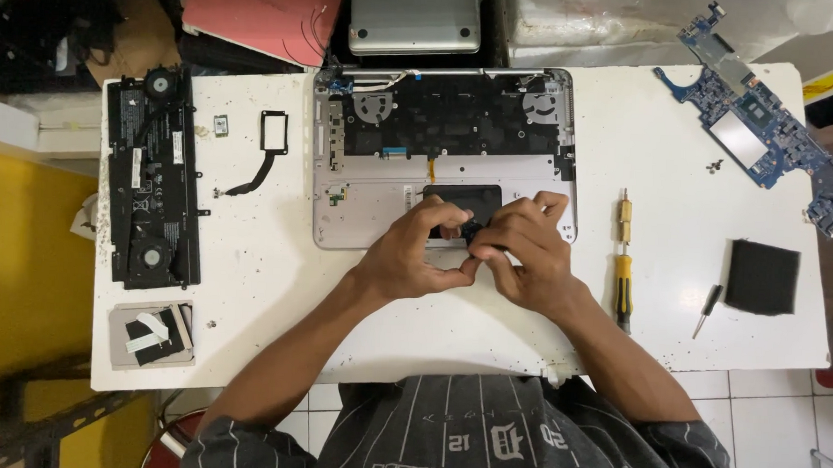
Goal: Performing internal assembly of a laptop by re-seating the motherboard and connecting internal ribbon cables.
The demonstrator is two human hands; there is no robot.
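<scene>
Both hands meet at the table's centre: the left hand (pixel 416 253) and right hand (pixel 523 253) pinch one small black part (pixel 470 231) between fingertips, steadied over the open silver laptop shell (pixel 342 226). At three o'clock lies a yellow-handled screwdriver (pixel 625 271); at nine, the flat black battery (pixel 152 180); at one o'clock, a blue circuit board (pixel 768 128).

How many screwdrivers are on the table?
2. A yellow-handled screwdriver lies right of the laptop shell, near the right hand. A small black screwdriver lies further right, beside the black pad. The hands could hide another.
</scene>
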